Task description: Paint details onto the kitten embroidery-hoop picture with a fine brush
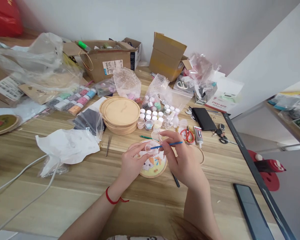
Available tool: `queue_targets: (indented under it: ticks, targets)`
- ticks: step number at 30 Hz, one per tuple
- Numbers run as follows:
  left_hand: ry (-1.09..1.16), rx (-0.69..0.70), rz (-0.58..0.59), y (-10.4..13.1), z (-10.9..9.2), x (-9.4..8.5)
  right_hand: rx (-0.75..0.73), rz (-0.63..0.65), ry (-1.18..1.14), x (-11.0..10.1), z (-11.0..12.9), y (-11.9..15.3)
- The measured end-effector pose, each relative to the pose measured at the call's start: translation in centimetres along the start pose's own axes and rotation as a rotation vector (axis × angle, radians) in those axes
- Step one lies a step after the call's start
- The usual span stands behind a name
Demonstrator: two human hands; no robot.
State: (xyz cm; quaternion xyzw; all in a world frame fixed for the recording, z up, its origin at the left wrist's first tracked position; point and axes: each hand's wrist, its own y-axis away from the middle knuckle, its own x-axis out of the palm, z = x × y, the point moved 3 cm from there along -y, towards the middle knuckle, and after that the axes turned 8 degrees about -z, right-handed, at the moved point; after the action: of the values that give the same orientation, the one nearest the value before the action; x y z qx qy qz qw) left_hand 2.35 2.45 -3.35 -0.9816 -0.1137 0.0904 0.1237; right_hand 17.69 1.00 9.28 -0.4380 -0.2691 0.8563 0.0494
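Note:
My left hand [132, 163] holds a small clear round pot [150, 147] between its fingertips, just above a round wooden-framed picture [153, 166] with a pale yellow and orange design lying on the table. My right hand [182, 156] pinches a thin blue stick [168, 144], its tip pointing left into the pot. A red cord circles my left wrist. Both hands meet over the picture's upper edge.
Behind the hands stand several small white-capped jars [152, 115], a stack of round wooden discs [121, 113], red scissors [188, 134], a glue tube [198, 136] and tweezers [108, 145]. Cardboard boxes [166, 56] and plastic bags line the back. A phone [251, 210] lies at the right edge.

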Motion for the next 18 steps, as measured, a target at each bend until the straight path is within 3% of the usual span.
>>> queue_targets:
  ticks: [4, 8, 12, 18]
  targets:
    - [-0.023, 0.009, 0.001, -0.07, -0.08, -0.12, -0.012, -0.06, 0.02, -0.15, -0.23, -0.07]
    - [-0.034, 0.053, 0.018, -0.04, -0.15, -0.13, -0.028, -0.019, -0.031, -0.03, -0.27, -0.17]
    - [-0.04, 0.022, 0.003, -0.01, -0.04, -0.18, 0.007, -0.067, -0.001, -0.04, -0.5, -0.15]
    - [-0.022, 0.014, 0.009, 0.05, -0.13, -0.11, 0.005, -0.04, -0.025, 0.11, -0.56, -0.16]
